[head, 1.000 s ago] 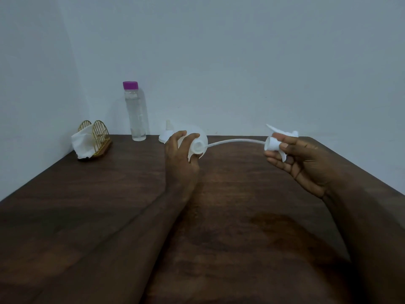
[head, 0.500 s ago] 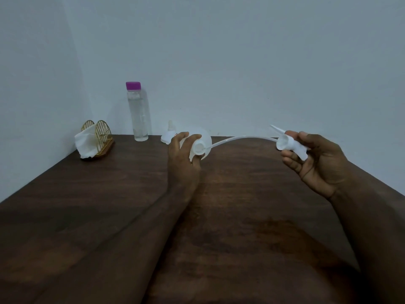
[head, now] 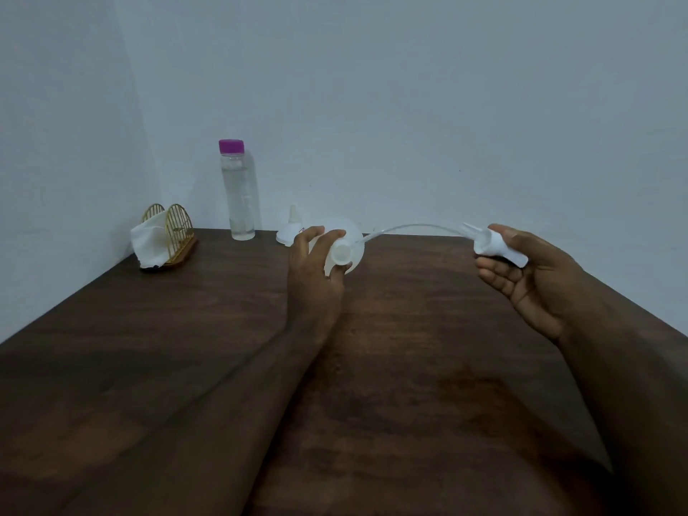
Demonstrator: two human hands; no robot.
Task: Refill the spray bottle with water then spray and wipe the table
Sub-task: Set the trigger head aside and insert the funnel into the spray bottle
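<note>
Most of spray bottle (head: 344, 252) behind left hand (head: 314, 273) (funnel (head: 292, 228) partly too)

walls (head: 409, 87): plain pale blue-grey, corner at left | table (head: 186, 348): dark wood grain | light: dim

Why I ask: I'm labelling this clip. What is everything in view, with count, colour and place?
spray bottle: one, white, held tilted over the table's far middle
spray head: one, white, off the bottle, held at right
dip tube: one, pale, arcing from spray head to spray bottle
funnel: one, white, mouth down on the table behind the spray bottle
water bottle: one, clear, purple cap, upright at the far edge
tissue holder: one, gold wire, far left corner
tissue: white, in the holder
table: one, dark brown wood
left grip: one, bare hand, round the spray bottle
right grip: one, bare hand, round the spray head
</note>
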